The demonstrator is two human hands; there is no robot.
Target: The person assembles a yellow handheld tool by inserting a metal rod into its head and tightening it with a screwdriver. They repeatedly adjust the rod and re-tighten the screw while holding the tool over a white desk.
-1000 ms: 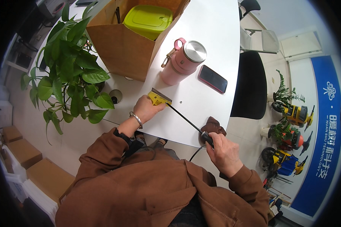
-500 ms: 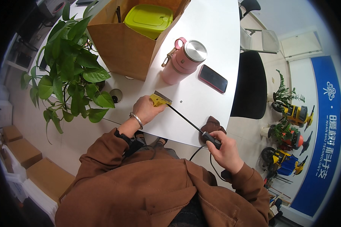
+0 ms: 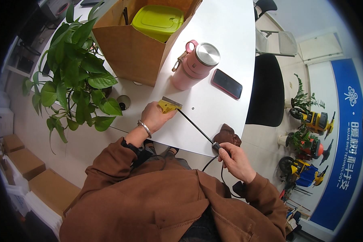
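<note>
Brown paper forms the tall bag point(image 3: 129, 54) at the far left of the white table point(image 3: 234, 38), its top open, and inside sits a green plastic box point(image 3: 158, 21) with its lid on; a thin dark item point(image 3: 126, 16) sticks up beside it, too small to name. Right of the bag stands a pink bottle point(image 3: 185, 74), capped with a silver lid point(image 3: 208, 54) and fitted with a pink loop point(image 3: 192, 45), so its contents are hidden. A phone point(image 3: 226, 84) lies flat just beside the bottle. At the near edge, the left hand point(image 3: 155, 117) grasps a yellow scraper point(image 3: 168, 106), whose body pokes out past the fingers with its metal edge on the far side. The right hand point(image 3: 237, 162) has its thumb and fingers closed around the dark handle of a screwdriver point(image 3: 195, 128); the black shaft runs out from that grip toward the far left, and its tip meets the right end of the scraper. So the scraper lies at the left fingertips, with the shaft spanning the gap between the 2 hands. A crumpled brown item point(image 3: 227, 136) rests near the handle, and 1 small round piece point(image 3: 192, 108) lies on the table right of the scraper.
</note>
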